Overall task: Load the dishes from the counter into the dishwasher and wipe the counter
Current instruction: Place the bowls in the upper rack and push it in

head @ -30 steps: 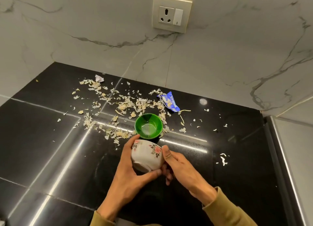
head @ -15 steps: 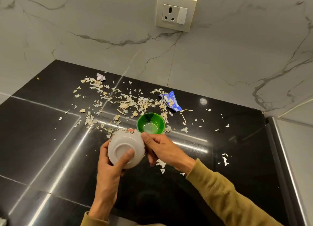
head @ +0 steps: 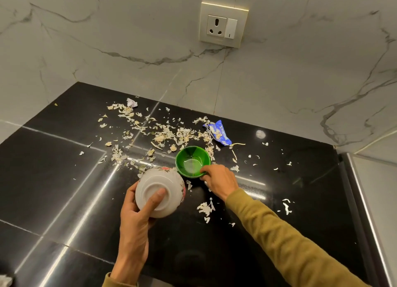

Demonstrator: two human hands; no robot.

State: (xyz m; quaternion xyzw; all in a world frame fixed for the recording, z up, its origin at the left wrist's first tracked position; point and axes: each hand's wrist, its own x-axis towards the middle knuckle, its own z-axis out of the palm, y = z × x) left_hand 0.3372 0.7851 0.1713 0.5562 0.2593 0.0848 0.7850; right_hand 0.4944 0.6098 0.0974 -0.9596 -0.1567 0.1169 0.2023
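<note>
**Two bowls, one in each of my hands**

My left hand [head: 137,209] is gripping the white floral bowl [head: 160,191], which is turned so its base is facing me; my thumb is lying across the foot ring, and the bowl's inside is hidden from view. Only a strip of its flower pattern is showing along the far rim. My right hand [head: 219,179] is pinching the near rim of the green bowl [head: 192,161], which is sitting upright on the black counter [head: 53,179]; my fingertips are tucked out of sight behind its edge.

I am counting two bowls, one crumpled blue wrapper [head: 218,133] near the wall, and one small crumpled white scrap [head: 131,103] at the far left of the mess. The pale peel scraps [head: 167,134] are scattered too thickly to count. Something pale is being cut off at the bottom left corner, and I cannot tell what it is.
</note>
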